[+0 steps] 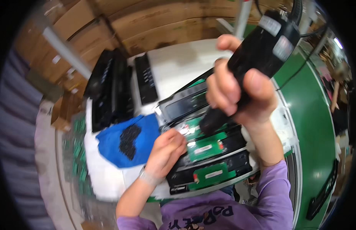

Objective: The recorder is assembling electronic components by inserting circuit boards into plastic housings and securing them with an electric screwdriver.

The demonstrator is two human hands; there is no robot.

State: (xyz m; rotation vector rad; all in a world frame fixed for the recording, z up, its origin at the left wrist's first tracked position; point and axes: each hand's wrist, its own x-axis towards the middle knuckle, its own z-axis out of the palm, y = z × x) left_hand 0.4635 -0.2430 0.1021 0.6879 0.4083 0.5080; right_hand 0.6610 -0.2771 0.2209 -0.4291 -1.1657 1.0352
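- On the white worktop (174, 65), a row of black housings (208, 161) lies side by side in front of the person, each with a green circuit board (205, 147) set into it.
- The right hand (239, 90) is wrapped tightly around a black electric screwdriver (262, 50), fingers closed round its body and thumb across the front.
- The tool slants down and to the left; its dark tip end (208, 122) comes down over the green board in the upper part of the row. Whether the bit touches the board cannot be told, as the frame is blurred there.
- A black cable (296, 11) leaves the top of the screwdriver toward the upper right.
- The left hand (166, 149) rests with curled fingers at the left edge of the housings, just beside the tool tip; the fingertips press together near the board, but whether they pinch anything is too small to tell.
- A pale band (149, 178) sits on the left wrist.
- Just left of that hand lies a blue cloth (109, 147) with a heap of small black screws (129, 141) on it.
- Further back on the worktop stand stacks of black panels (109, 88) and one long black strip (146, 78).
- A green conveyor belt (308, 115) curves along the right side.
- Brown cardboard boxes (155, 23) fill the background.
- The person wears a purple shirt (224, 212).
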